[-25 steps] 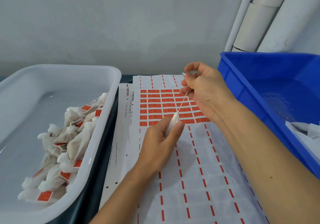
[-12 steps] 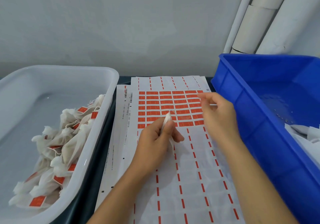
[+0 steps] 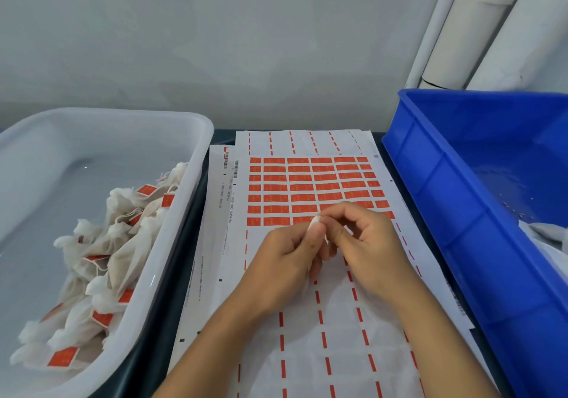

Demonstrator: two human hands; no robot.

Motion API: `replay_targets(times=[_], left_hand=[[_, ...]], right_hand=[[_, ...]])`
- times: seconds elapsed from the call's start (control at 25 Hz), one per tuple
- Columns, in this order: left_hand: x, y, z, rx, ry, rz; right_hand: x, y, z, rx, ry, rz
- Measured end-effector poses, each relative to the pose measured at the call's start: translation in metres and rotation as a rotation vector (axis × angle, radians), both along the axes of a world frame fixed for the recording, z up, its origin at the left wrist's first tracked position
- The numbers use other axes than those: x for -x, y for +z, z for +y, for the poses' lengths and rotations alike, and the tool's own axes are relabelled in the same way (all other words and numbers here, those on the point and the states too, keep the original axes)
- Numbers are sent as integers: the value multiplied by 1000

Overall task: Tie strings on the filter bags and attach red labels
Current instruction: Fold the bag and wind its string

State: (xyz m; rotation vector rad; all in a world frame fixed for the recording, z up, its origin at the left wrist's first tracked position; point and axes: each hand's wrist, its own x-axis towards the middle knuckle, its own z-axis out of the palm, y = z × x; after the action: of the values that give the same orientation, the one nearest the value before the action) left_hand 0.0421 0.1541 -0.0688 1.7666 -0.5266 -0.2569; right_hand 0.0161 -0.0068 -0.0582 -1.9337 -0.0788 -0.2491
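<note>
My left hand [image 3: 287, 262] grips a small white filter bag [image 3: 314, 223], of which only the gathered top shows above my thumb. My right hand [image 3: 365, 244] is curled right beside it, its fingertips pinching at the bag's top; the string is too small to make out. Both hands hover over a white label sheet [image 3: 307, 321], just below its block of red labels [image 3: 310, 187].
A white tub [image 3: 196, 158] on the left holds several finished bags with red labels [image 3: 101, 262]. A blue bin [image 3: 445, 213] on the right holds white bags [image 3: 547, 238] at its edge. White rolls [image 3: 479, 29] lean against the wall behind it.
My right hand came down from holding the string taut above the sheet, passed over the red labels, and now meets my left hand at the bag's top.
</note>
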Motion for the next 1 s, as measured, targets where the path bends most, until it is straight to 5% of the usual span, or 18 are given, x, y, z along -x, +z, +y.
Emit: replay_targets(times=[0.28,0.44,0.72,1.0], left_hand=[[-5,9,10,54,-60,141],[-4,10,11,114,-70,161],[-9,11,15,454,-98,408],[-2,11,4,-13,-66,141]], right_hand=[[2,1,2,73,-215,-188],[4,2,3,45,-208,-138],[5,-1,6,75,-169,-147],[7,1,0,71,-314,-320]])
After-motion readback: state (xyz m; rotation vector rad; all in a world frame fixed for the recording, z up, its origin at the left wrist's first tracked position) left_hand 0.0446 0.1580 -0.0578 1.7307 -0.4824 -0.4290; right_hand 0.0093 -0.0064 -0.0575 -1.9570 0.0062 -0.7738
